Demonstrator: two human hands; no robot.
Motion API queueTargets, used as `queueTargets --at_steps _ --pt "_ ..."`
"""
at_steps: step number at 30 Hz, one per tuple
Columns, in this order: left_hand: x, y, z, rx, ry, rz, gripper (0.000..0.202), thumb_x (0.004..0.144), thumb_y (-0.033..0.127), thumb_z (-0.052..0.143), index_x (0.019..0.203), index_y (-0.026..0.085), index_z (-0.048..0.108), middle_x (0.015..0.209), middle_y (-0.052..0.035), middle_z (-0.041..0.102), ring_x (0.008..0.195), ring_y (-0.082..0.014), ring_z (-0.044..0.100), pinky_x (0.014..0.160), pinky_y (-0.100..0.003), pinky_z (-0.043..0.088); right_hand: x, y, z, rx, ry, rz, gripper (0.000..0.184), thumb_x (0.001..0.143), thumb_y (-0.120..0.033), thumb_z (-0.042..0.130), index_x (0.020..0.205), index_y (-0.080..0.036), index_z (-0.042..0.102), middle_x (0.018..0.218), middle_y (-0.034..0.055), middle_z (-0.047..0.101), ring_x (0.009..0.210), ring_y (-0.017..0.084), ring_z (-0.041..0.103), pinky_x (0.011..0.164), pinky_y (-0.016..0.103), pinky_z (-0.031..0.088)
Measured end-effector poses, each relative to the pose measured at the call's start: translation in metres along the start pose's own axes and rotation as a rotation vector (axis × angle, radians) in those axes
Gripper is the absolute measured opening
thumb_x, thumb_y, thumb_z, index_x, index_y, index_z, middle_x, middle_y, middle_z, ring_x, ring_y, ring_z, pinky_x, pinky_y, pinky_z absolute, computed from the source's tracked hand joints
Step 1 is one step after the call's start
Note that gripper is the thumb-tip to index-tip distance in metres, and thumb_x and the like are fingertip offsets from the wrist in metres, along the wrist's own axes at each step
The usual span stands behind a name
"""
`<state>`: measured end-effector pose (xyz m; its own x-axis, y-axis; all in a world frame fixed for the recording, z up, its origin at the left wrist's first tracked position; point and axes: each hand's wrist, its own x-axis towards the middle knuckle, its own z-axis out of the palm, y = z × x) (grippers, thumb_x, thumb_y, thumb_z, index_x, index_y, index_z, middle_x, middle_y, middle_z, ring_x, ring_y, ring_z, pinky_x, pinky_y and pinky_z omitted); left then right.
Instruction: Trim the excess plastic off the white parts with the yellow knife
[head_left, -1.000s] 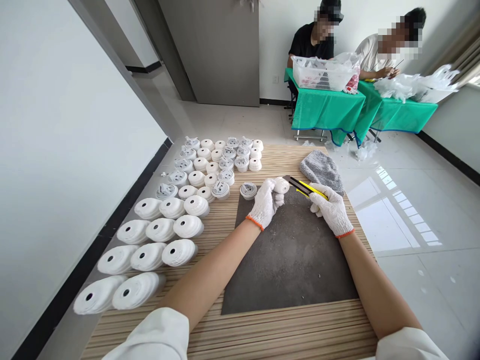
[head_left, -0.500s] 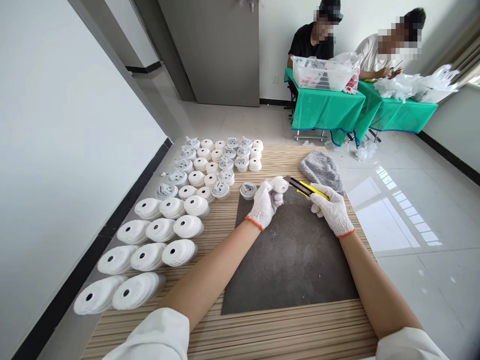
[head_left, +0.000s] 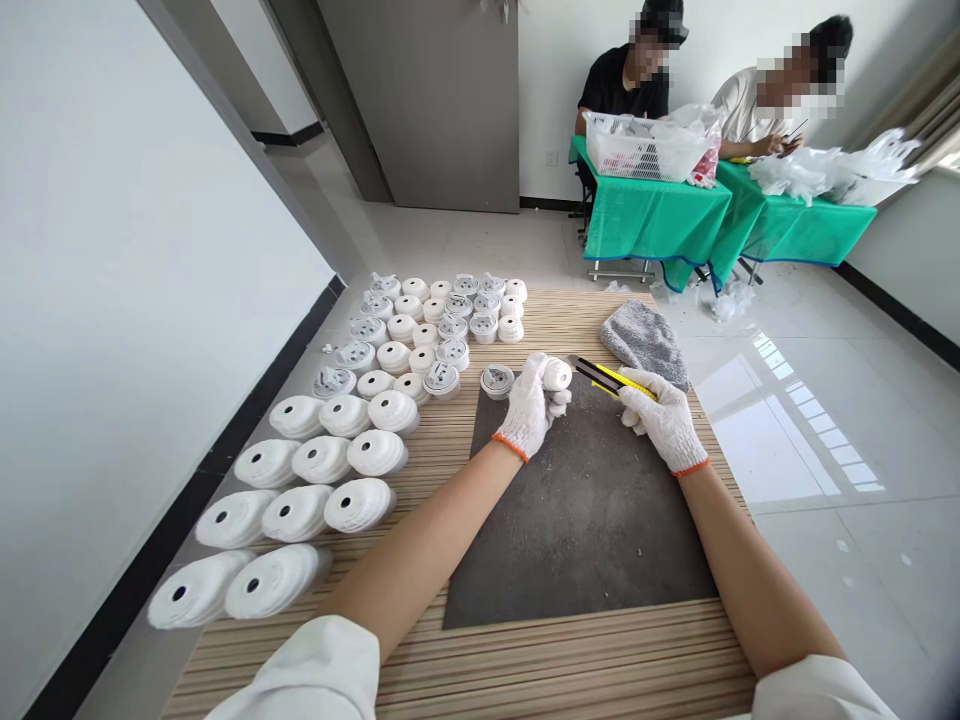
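A: What do we have in our left hand [head_left: 531,405]?

B: A small white piece [head_left: 557,374]. Our left grip is clamped around it, and we see its rounded end poking out on the right, near the far edge of the dark mat [head_left: 570,520].

A: And our right hand [head_left: 664,415]?

B: There our grip is closed on the yellow-and-black knife [head_left: 616,380]. Its tip points left, just beside the white piece; we cannot tell whether the two touch.

A: Both our hands wear white knit gloves with orange cuffs, we notice. What is around them?

B: We see a grey cloth [head_left: 643,335] beyond the right hand, and a round part with a grey top [head_left: 496,380] by the mat's far left corner. Pale crumbs dot the mat, which lies on our striped worktop [head_left: 480,680].

A: The left side looks busy to us.

B: It is: white round parts [head_left: 292,513] stand there in rows, many with a dark hole in the top. Farther back, some show grey tops.

A: Who else do we see?

B: Two people sit across the room, one in black [head_left: 619,88], one in a light shirt [head_left: 739,100], behind green-covered worktops [head_left: 652,220] with a white basket [head_left: 637,150] and plastic bags [head_left: 799,175].
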<state>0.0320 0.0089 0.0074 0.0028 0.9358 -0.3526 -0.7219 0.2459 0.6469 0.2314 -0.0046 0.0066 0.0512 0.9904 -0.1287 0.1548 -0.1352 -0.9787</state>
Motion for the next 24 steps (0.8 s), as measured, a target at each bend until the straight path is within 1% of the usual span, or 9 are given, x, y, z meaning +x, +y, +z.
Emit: queueTargets --at_steps 3,6,9,11,14,16,20,22,24 --pt "0.0022 0.0007 0.0000 -0.045 0.027 -0.017 0.027 0.092 0.043 0.059 0.085 0.016 0.055 0.069 0.0012 0.055 0.046 -0.0068 0.052 0.037 -0.016 0.027 0.0000 -0.0010 -0.0001 0.024 0.013 -0.009 0.057 0.075 -0.046 0.078 0.124 -0.018 0.071 0.075 0.0018 0.071 0.052 0.010 0.059 0.041 0.018 0.042" --pt "0.0038 0.0016 0.0006 -0.060 0.031 -0.035 0.023 0.095 0.038 0.052 0.089 0.016 0.055 0.074 -0.0013 0.059 0.052 -0.0100 0.061 0.039 -0.016 0.031 0.0005 -0.0013 0.0007 0.008 0.015 0.000 0.056 0.075 -0.045 0.078 0.124 -0.017 0.071 0.072 0.0013 0.069 0.052 0.011 0.059 0.041 0.018 0.042" --pt "0.0035 0.0024 0.0009 -0.040 0.032 -0.050 0.018 0.095 0.035 0.049 0.090 0.018 0.052 0.076 -0.0015 0.059 0.055 -0.0118 0.064 0.038 -0.016 0.030 0.0006 -0.0010 0.0018 0.003 0.019 0.011 0.057 0.075 -0.045 0.079 0.124 -0.017 0.071 0.074 0.0016 0.070 0.053 0.010 0.059 0.042 0.018 0.043" --pt "0.0022 0.0024 -0.0001 -0.014 0.017 -0.042 0.016 0.095 0.033 0.047 0.088 0.019 0.051 0.074 -0.0001 0.058 0.050 -0.0090 0.059 0.036 -0.016 0.023 0.0001 -0.0009 0.0019 0.013 0.019 -0.001 0.057 0.075 -0.045 0.078 0.124 -0.017 0.071 0.070 0.0006 0.068 0.052 0.010 0.058 0.042 0.018 0.042" --pt "0.0002 0.0014 -0.0024 0.028 -0.047 0.007 0.015 0.094 0.030 0.046 0.084 0.019 0.051 0.069 0.0028 0.053 0.040 -0.0034 0.039 0.035 -0.016 0.012 -0.0008 -0.0014 0.0012 0.027 0.014 -0.029 0.058 0.076 -0.046 0.076 0.125 -0.016 0.070 0.064 -0.0007 0.065 0.051 0.011 0.058 0.042 0.018 0.042" --pt "-0.0004 0.0004 -0.0035 0.048 -0.090 0.033 0.016 0.092 0.031 0.050 0.082 0.019 0.052 0.066 0.0040 0.050 0.040 -0.0023 0.031 0.035 -0.016 0.012 -0.0012 -0.0020 0.0008 0.022 0.020 -0.025 0.058 0.076 -0.046 0.077 0.125 -0.016 0.070 0.068 0.0006 0.067 0.052 0.011 0.059 0.042 0.019 0.043" --pt "0.0015 -0.0015 -0.0032 0.031 -0.078 0.023 0.012 0.084 0.025 0.060 0.080 0.018 0.051 0.069 0.0033 0.051 0.045 -0.0020 0.036 0.038 -0.014 0.021 -0.0014 -0.0028 0.0006 0.005 0.022 -0.006 0.058 0.076 -0.046 0.077 0.125 -0.016 0.070 0.067 0.0007 0.068 0.051 0.011 0.058 0.043 0.019 0.043" --pt "0.0031 -0.0025 -0.0028 0.000 -0.055 0.006 0.010 0.080 0.019 0.061 0.082 0.018 0.051 0.071 0.0029 0.053 0.047 -0.0021 0.039 0.040 -0.013 0.025 -0.0011 -0.0025 0.0003 0.004 0.007 -0.008 0.058 0.076 -0.046 0.077 0.125 -0.016 0.071 0.066 0.0007 0.067 0.051 0.011 0.057 0.042 0.019 0.042" --pt "0.0045 -0.0036 -0.0030 -0.036 -0.043 0.006 0.015 0.076 0.012 0.060 0.085 0.019 0.050 0.071 0.0033 0.054 0.048 -0.0025 0.042 0.042 -0.013 0.029 -0.0006 -0.0020 0.0001 0.001 0.009 -0.011 0.058 0.076 -0.046 0.077 0.125 -0.016 0.071 0.067 0.0011 0.068 0.050 0.011 0.057 0.042 0.019 0.042"
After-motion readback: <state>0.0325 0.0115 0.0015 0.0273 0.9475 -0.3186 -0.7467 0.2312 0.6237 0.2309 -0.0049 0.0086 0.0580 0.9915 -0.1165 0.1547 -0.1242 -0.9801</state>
